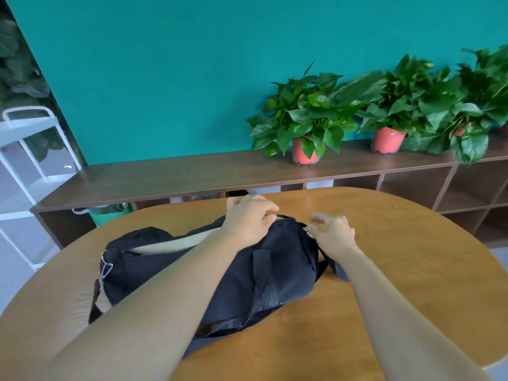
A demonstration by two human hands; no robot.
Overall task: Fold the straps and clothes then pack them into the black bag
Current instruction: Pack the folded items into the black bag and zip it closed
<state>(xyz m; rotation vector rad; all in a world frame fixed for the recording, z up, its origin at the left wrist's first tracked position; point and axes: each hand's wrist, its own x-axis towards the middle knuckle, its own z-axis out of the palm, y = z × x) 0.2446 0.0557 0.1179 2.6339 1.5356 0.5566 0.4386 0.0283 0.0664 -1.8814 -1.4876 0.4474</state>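
On the oval wooden table [412,270] lies one black bag [286,259], a soft duffel set across the middle, with its long side running from left to right. Its top is open along the far edge, and one piece of beige cloth [170,243] shows inside the opening. At the left end one metal clip [105,266] joins a black strap [94,301] that hangs down toward the near side. The left hand [244,218] reaches over the bag and grips the far top edge near the right end, with the fingers curled over it. The right hand [334,232] is at the right end of the bag, its fingers curled and its thumb close to the forefinger, just beside a small metal zipper pull [309,234]; I cannot tell if it holds the pull. Beyond the table a long low brown shelf [165,174] with open compartments stands against a teal wall [165,78]. Three plants [308,111] in red pots [303,154] stand in a row on its right part; the third pot is mostly hidden by leaves. At the far left stands one white rack [30,127].
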